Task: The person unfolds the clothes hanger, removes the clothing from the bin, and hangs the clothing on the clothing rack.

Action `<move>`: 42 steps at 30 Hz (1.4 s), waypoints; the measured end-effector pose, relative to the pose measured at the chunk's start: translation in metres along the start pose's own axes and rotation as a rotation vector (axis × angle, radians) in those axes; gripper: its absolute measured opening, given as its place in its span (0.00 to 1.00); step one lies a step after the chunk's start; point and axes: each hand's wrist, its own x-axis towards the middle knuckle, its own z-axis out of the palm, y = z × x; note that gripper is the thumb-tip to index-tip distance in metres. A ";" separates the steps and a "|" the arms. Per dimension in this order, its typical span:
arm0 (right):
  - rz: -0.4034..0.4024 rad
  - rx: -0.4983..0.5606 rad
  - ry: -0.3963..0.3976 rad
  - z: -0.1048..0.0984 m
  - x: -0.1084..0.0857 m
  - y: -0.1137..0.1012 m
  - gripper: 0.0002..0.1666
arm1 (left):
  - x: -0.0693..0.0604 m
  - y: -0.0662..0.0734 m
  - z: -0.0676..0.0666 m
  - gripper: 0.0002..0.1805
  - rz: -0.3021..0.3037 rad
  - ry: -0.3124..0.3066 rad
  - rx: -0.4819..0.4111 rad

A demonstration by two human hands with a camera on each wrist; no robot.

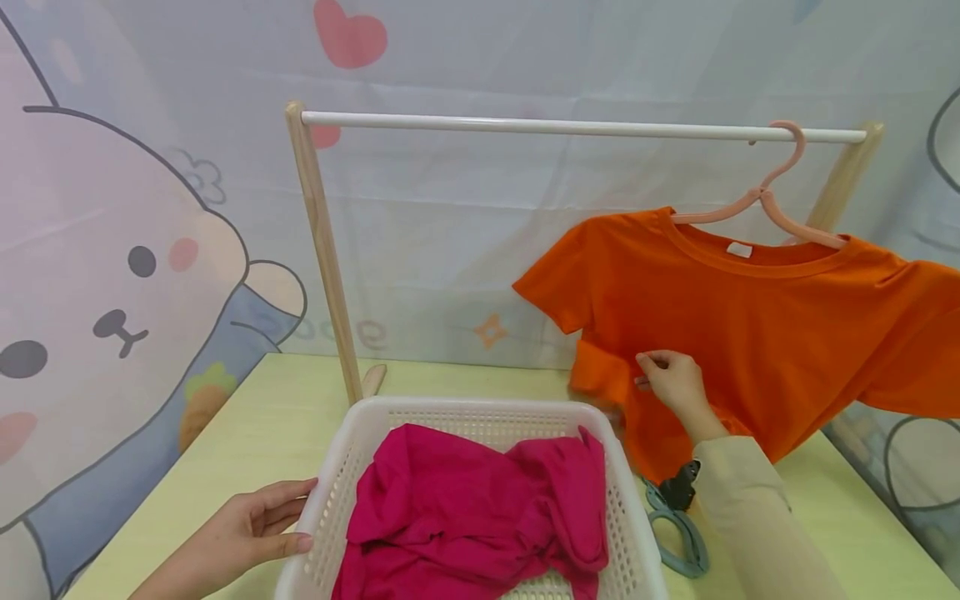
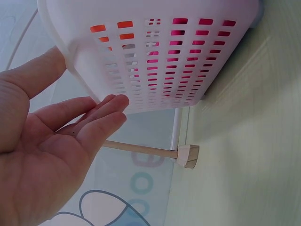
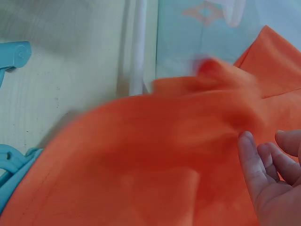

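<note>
Evidently, step in hand is arranging orange shirt, which hangs on pink hanger near right end of rail. Right hand at shirt front, fingers extended, no grip seen; loose cloth beside it blurred. Left hand at rim of basket, fingers relaxed, not clenched. Next move likely calls for smoothing lower cloth. Room: long open rail left of hanger; tight between shirt and basket, with teal item on worktop close by.
</note>
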 end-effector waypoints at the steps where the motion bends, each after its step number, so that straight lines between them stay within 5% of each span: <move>1: 0.010 0.014 -0.011 0.001 0.000 0.000 0.29 | 0.000 0.000 0.000 0.36 0.003 -0.001 0.001; 15: -0.039 0.030 -0.030 -0.009 -0.013 -0.002 0.31 | 0.002 0.000 0.000 0.36 0.003 0.006 0.016; 30: -0.172 -0.054 -0.088 -0.036 -0.070 -0.004 0.31 | 0.002 0.001 0.002 0.38 -0.047 0.018 0.021; 42: -0.154 -0.138 -0.114 -0.035 -0.112 0.022 0.29 | 0.000 -0.002 0.001 0.34 0.045 -0.009 0.027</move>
